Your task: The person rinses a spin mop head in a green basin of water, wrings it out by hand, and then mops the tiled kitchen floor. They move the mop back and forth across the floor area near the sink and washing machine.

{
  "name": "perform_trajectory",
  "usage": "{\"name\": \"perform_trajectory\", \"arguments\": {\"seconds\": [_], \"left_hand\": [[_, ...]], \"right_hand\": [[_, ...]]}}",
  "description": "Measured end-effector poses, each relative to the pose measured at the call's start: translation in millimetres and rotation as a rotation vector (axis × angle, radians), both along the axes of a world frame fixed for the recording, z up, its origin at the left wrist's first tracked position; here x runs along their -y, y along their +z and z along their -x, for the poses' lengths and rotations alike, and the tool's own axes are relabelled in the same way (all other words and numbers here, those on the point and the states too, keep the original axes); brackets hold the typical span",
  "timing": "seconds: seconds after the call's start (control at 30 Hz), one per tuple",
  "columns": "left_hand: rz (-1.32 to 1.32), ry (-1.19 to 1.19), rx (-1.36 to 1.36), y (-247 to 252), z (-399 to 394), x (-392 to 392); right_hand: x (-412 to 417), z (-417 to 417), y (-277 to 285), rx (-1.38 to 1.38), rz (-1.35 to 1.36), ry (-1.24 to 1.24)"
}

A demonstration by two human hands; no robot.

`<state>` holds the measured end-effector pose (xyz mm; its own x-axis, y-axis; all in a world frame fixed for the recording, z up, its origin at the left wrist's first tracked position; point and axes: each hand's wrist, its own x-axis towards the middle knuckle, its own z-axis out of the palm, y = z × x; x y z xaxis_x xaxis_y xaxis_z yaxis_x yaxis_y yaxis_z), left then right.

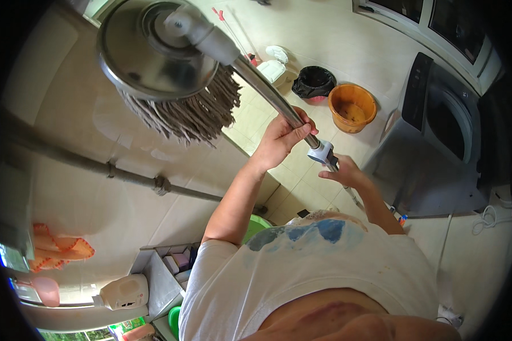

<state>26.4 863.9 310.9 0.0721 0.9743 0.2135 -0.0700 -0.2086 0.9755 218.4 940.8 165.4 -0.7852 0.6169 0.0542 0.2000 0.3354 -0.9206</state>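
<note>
A mop with a round metal head plate (pixel 126 51) and grey-brown string strands (pixel 187 113) is lifted head-up at the upper left. My left hand (pixel 288 138) wraps around its metal pole (pixel 273 91), thumb along the near side. Just below that hand sits a white and dark clamp (pixel 321 152) joining the pole sections. My right hand (pixel 347 172) is around the thinner pole section beneath the clamp, with its thumb stretched out and looser than the left. The pole's lower end runs down past my right forearm.
A washing machine (pixel 379 166) stands right. Beyond are a brown tub (pixel 352 108), a black-lined bin (pixel 313 81) and a white lidded bin (pixel 273 70). A pipe (pixel 132 174) runs along the left wall. A jug (pixel 126 292) and orange cloth (pixel 62 247) are lower left.
</note>
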Motion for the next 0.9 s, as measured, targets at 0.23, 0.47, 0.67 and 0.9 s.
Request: {"name": "perform_trajectory", "arguments": {"seconds": [0.23, 0.47, 0.67, 0.9], "left_hand": [[0.046, 0.024, -0.026, -8, -10, -73], [0.102, 0.069, -0.069, -23, -6, -113], [0.145, 0.127, -0.105, -34, 3, -145], [0.389, 0.04, -0.264, -78, 49, -185]], "right_hand": [[-50, -4, -58, -0.201, 0.296, 0.023], [-64, -3, -86, -0.255, 0.403, -0.134], [-79, 5, -94, -0.354, 0.459, -0.269], [-119, 32, -92, -0.243, 0.491, -0.458]]}}
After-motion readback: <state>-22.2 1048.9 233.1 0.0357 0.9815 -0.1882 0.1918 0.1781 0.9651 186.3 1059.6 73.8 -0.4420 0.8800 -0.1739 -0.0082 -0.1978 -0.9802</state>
